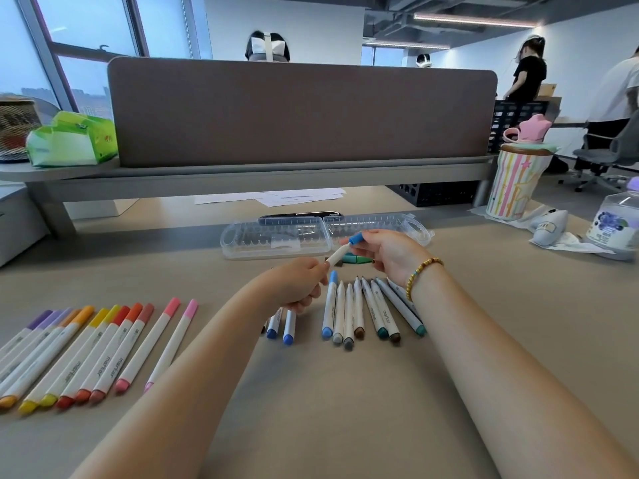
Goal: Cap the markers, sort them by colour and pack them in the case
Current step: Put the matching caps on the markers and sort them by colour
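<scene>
Markers everywhere on the tabletop (311, 392). Nearest and way off to the left of the hands was the warm-colour row (79, 354), purples through pinks. Right under the hands sat two blue markers (281, 326) and a bunch of uncapped markers (366, 312), some missing caps. Left hand (297, 283) pinched the white barrel of one marker (340, 254), right hand (383, 252) gripped its blue cap (356, 239). Just beyond them lay a green cap (356, 260), then the clear case (276, 238), open.
</scene>
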A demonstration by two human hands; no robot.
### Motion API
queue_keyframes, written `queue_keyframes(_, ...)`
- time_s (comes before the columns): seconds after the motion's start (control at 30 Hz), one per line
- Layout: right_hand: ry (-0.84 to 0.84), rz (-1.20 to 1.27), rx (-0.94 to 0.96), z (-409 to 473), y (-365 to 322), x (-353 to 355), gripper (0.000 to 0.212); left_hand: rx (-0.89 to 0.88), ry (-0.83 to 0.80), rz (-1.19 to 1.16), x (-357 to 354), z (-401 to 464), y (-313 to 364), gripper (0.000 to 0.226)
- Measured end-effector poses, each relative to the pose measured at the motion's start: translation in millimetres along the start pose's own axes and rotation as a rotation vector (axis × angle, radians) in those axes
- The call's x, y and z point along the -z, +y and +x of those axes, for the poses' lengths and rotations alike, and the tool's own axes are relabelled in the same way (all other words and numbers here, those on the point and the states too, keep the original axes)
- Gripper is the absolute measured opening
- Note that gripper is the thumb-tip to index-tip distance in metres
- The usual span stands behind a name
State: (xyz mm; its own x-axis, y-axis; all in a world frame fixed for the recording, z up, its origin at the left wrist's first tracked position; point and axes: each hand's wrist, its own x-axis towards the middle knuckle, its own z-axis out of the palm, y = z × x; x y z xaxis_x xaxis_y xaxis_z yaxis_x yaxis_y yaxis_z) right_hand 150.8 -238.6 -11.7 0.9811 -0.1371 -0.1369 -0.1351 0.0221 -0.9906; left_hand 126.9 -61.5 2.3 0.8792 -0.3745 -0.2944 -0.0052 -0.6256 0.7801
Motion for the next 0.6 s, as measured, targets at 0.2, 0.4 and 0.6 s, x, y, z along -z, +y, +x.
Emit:
queue_keyframes(0.2, -0.02, 0.046, -0.027, 2.7, 2.6, 3.2, 0.016, -0.016, -0.01, -0.009, -0.5, -0.4, 0.3, 0.03)
queue_keyframes(0.4, 0.076, 0.166, 0.02, -4.4, -1.4, 8.1, 0.018, -0.018, -0.005, -0.025, 1.4, 0.2, -0.6, 0.03)
queue_keyframes(0.6, -0.026, 0.026, 0.038, -5.8, -1.8, 9.2, 0.017, -0.022, -0.011, -0.01, 2.9, -1.5, -0.6, 0.029)
